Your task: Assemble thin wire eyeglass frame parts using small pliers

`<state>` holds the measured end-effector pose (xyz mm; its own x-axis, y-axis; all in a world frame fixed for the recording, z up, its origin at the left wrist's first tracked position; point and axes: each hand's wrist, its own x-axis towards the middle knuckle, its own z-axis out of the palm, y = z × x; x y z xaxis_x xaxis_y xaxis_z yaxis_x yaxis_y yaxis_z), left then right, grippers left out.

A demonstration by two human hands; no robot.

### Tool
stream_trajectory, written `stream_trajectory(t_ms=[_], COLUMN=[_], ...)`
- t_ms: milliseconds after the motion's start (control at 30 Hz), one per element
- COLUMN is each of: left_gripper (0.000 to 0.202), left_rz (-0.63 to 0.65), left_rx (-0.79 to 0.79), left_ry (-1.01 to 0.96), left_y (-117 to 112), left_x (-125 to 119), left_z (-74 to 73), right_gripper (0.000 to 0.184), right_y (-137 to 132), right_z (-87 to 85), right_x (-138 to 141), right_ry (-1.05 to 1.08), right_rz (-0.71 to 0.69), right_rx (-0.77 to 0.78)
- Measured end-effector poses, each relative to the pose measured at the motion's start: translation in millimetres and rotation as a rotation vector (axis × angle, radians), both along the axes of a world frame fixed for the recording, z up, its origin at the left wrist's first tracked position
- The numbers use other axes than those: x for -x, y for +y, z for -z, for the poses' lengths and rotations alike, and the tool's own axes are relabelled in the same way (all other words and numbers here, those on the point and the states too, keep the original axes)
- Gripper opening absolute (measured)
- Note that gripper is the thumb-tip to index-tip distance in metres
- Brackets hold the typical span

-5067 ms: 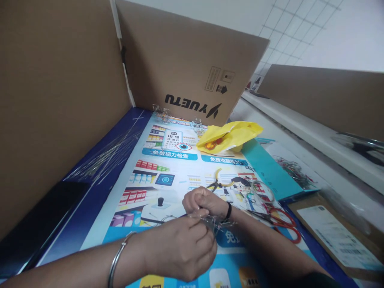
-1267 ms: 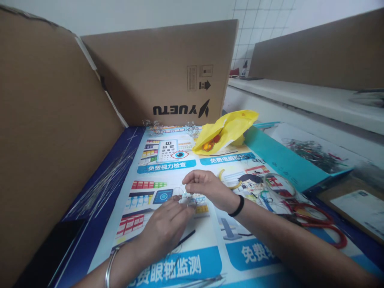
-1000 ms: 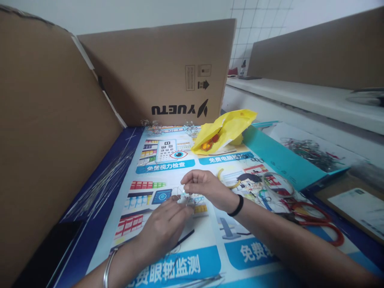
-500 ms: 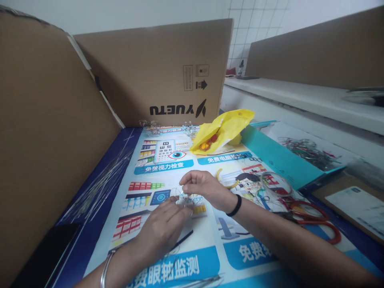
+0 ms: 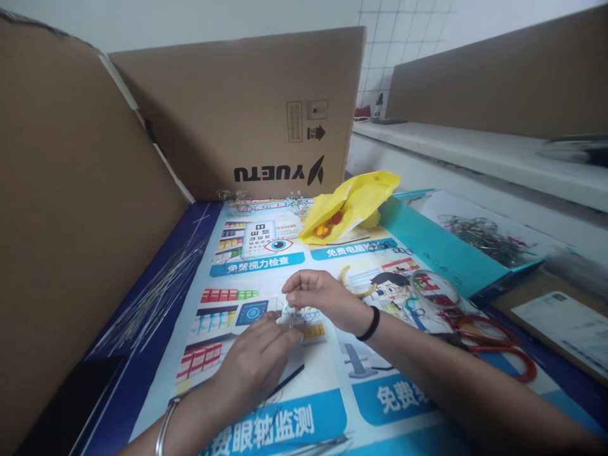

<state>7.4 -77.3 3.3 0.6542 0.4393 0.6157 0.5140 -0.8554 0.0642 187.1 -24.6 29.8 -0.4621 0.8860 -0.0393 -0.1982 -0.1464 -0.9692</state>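
Both hands meet over a printed poster (image 5: 266,263) that covers the table. My left hand (image 5: 254,367), with a silver bangle at the wrist, pinches a small piece of thin bent wire (image 5: 289,315). My right hand (image 5: 316,296), with a black band at the wrist, pinches the same wire piece from the far side. A thin dark rod (image 5: 285,382) lies on the poster just under my left hand.
Cardboard walls (image 5: 71,209) stand at the left and back. A bundle of straight wires (image 5: 152,297) lies at the left. A yellow bag (image 5: 349,202), yellow-handled pliers (image 5: 354,288), red-handled scissors (image 5: 494,342) and a teal tray (image 5: 437,250) with tangled wire sit at the right.
My hands moved from close in front of me to farther out over the poster, then stayed there, working the wire with small finger motions. The view drifted slightly.
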Motion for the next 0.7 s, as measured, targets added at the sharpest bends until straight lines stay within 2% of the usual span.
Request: stream_trajectory(t_ms=[400,700], left_gripper=[0.03,0.024], left_rz=[-0.011,-0.018], left_rx=[0.124,0.112], left_ry=[-0.019,-0.035], left_y=[3,5], left_x=[2,4], left_z=[7.0,4.9], right_gripper=[0.023,0.024], right_y=[3,7], right_z=[-1.6,-6.3], right_x=[-8,-25], right_ry=[-0.017,-0.082], right_rz=[-0.005,-0.013], right_rx=[-0.051,-0.111])
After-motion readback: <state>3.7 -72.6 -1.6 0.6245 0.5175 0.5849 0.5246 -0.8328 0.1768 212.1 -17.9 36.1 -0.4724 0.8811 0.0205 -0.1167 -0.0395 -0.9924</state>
